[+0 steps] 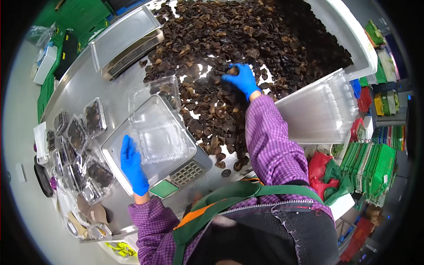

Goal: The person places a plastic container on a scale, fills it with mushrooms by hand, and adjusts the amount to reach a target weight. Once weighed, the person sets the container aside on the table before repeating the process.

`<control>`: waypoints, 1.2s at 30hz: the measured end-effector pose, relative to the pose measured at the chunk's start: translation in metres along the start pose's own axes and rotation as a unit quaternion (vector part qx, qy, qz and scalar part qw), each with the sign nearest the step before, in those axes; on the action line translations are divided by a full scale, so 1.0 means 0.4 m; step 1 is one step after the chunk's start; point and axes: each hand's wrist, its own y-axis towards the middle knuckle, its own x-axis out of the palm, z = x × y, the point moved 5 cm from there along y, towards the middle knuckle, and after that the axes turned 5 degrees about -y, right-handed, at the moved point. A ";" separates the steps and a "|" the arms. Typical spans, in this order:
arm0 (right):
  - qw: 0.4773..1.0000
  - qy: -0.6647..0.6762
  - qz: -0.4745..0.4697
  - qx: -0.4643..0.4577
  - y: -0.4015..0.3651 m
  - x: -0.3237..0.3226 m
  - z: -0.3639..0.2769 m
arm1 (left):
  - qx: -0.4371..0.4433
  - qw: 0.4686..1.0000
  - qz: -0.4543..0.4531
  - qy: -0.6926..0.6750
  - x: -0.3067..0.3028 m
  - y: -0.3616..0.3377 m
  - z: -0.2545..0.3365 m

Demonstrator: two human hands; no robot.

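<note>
My left hand, in a blue glove, lies flat with its fingers stretched out at the left edge of a weighing scale. A clear plastic container rests open on the scale's tray, just right of that hand. Above and to the right, my gloved right hand reaches into a wide heap of dark brown wood ear mushrooms. Its fingers curl round a brown mushroom piece; how many pieces it holds is hidden.
Filled clear boxes crowd the left side of the steel table. A second scale stands at the upper left. Stacked clear containers lie to the right, below a white tub wall. Green crates stand beyond.
</note>
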 end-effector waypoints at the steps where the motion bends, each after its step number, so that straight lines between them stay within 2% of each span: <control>1: 0.994 -0.104 0.023 -0.022 -0.056 0.024 -0.032 | 0.002 1.000 0.006 0.000 -0.008 -0.017 -0.006; 2: 0.976 -0.207 0.047 -0.043 -0.104 0.052 -0.059 | 0.000 1.000 0.031 0.003 -0.023 -0.038 -0.024; 4: 0.977 -0.208 -0.036 0.034 -0.131 0.098 -0.064 | 0.001 0.998 0.063 0.006 -0.033 -0.063 -0.042; 6: 0.983 -0.176 -0.049 0.027 -0.138 0.113 -0.069 | 0.027 0.989 0.143 0.034 -0.044 -0.074 -0.036; 7: 0.991 -0.125 -0.053 0.003 -0.125 0.125 -0.052 | 0.022 0.988 0.149 -0.043 -0.031 -0.075 -0.029; 9: 0.997 -0.010 -0.063 -0.034 -0.095 0.130 -0.014 | 0.028 0.987 0.148 -0.054 -0.006 -0.082 -0.011; 10: 0.977 0.160 -0.136 0.040 -0.098 0.115 -0.018 | 0.032 0.987 0.143 -0.064 0.000 -0.084 -0.004; 12: 0.891 0.374 -0.239 0.094 -0.127 0.079 -0.068 | 0.039 0.987 0.143 -0.066 0.008 -0.088 -0.003; 15: 0.884 0.387 -0.251 0.075 -0.163 0.023 -0.160 | 0.090 0.988 0.097 -0.082 0.027 -0.088 0.009; 16: 0.880 0.387 -0.269 0.066 -0.179 0.001 -0.204 | 0.091 0.987 0.109 -0.079 0.026 -0.088 0.012; 17: 0.855 0.435 -0.277 0.059 -0.209 -0.028 -0.276 | 0.090 0.985 0.116 -0.091 0.039 -0.090 0.017; 20: 0.822 0.494 -0.278 0.048 -0.274 -0.010 -0.401 | 0.102 0.983 0.128 -0.081 0.067 -0.106 0.052; 21: 0.810 0.511 -0.287 0.035 -0.316 -0.030 -0.489 | 0.103 0.983 0.132 -0.078 0.068 -0.108 0.052; 22: 0.786 0.540 -0.297 0.048 -0.343 0.016 -0.507 | 0.103 0.982 0.136 -0.075 0.067 -0.111 0.051; 24: 0.842 0.480 -0.245 0.015 -0.389 0.100 -0.549 | 0.103 0.979 0.147 -0.096 0.061 -0.115 0.028; 26: 0.931 0.325 -0.148 -0.070 -0.453 0.151 -0.616 | 0.101 0.976 0.151 -0.118 0.058 -0.121 0.022; 27: 0.945 0.241 -0.157 -0.159 -0.482 0.166 -0.654 | 0.077 0.974 0.160 -0.139 0.056 -0.122 0.019; 28: 0.956 0.114 -0.172 -0.207 -0.506 0.172 -0.679 | 0.053 0.971 0.169 -0.161 0.050 -0.121 0.015; 30: 0.958 0.012 -0.151 -0.244 -0.549 0.167 -0.693 | 0.059 0.971 0.172 -0.154 0.011 -0.119 -0.012; 32: 0.941 0.088 -0.197 -0.263 -0.511 0.136 -0.667 | 0.084 0.977 0.152 -0.126 -0.012 -0.119 -0.022; 33: 0.941 0.097 -0.163 -0.280 -0.482 0.094 -0.654 | 0.068 0.981 0.144 -0.108 -0.028 -0.119 -0.038; 34: 0.922 0.255 -0.229 -0.178 -0.445 0.073 -0.623 | 0.066 0.981 0.151 -0.107 -0.039 -0.119 -0.047; 36: 0.939 0.262 -0.170 -0.140 -0.360 0.040 -0.518 | 0.019 0.985 0.152 -0.079 -0.050 -0.119 -0.069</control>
